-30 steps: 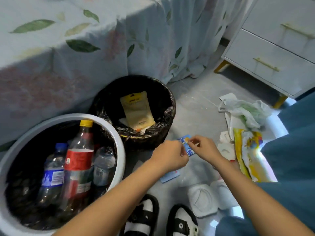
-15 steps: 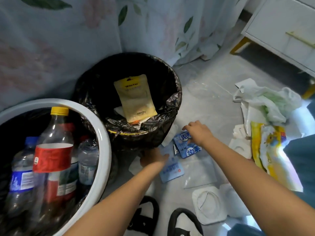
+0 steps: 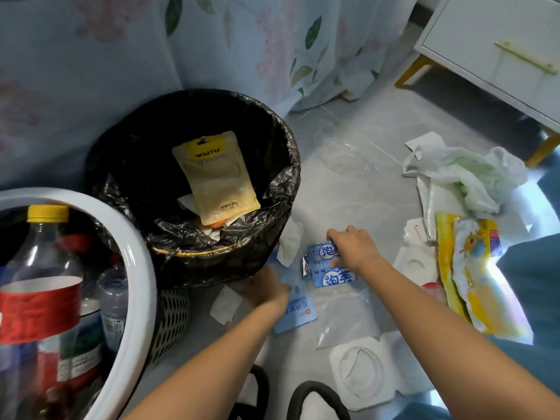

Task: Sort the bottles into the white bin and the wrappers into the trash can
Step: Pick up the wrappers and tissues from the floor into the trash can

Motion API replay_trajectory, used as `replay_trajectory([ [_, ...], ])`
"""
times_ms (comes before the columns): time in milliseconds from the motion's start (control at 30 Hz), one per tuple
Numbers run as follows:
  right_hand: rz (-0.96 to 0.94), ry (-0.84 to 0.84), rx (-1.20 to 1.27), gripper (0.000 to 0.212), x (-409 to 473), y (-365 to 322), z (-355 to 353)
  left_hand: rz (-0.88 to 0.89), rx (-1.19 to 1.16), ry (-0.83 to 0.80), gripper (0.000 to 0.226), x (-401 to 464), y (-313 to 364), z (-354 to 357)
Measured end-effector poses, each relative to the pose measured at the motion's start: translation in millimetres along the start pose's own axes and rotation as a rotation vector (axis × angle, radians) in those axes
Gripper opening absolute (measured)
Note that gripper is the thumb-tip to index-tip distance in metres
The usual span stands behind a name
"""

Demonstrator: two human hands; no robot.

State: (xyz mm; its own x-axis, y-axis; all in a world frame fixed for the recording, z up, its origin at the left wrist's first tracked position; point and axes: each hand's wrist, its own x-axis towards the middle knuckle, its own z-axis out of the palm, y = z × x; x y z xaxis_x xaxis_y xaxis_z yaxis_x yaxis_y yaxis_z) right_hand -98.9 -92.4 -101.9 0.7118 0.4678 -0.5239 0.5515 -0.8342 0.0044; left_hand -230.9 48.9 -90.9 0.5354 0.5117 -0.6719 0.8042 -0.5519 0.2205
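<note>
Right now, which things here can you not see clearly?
- Left hand, head view: fingers hidden behind its own back, grip unclear.
- Bottles in the white bin: cut off by the left edge.
- Slippers: cut off by the bottom edge.
- Trash can contents: mostly hidden under the yellow pouch.

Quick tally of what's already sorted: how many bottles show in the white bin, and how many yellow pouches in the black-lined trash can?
Clear plastic bottles in the round white bin: 2, the yellow-capped one and a smaller one.
Yellow foil pouches in the black-lined trash can: 1.
Total: 3.
</note>
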Motion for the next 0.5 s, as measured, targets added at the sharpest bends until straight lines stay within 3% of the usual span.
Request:
replay_trajectory([
  [100, 0.055, -0.007, 0.075, 0.044, -4.9, 9.9, 6.5, -0.026, 0.028, 0.056, 0.075, -2.4, 8.1, 1.0],
  [267, 0.126, 0.019, 0.186, 0.039, -13.3, 18.0, 17.6, -0.138, -0.013, 0.106, 0.102, -12.1, 12.5, 16.6],
  [500, 0.142, 0.040, 0.256, 0.038, -13.6, 18.2, 21.6, -0.122, -0.027, 0.071, 0.100, -7.0, 17.2, 16.3],
])
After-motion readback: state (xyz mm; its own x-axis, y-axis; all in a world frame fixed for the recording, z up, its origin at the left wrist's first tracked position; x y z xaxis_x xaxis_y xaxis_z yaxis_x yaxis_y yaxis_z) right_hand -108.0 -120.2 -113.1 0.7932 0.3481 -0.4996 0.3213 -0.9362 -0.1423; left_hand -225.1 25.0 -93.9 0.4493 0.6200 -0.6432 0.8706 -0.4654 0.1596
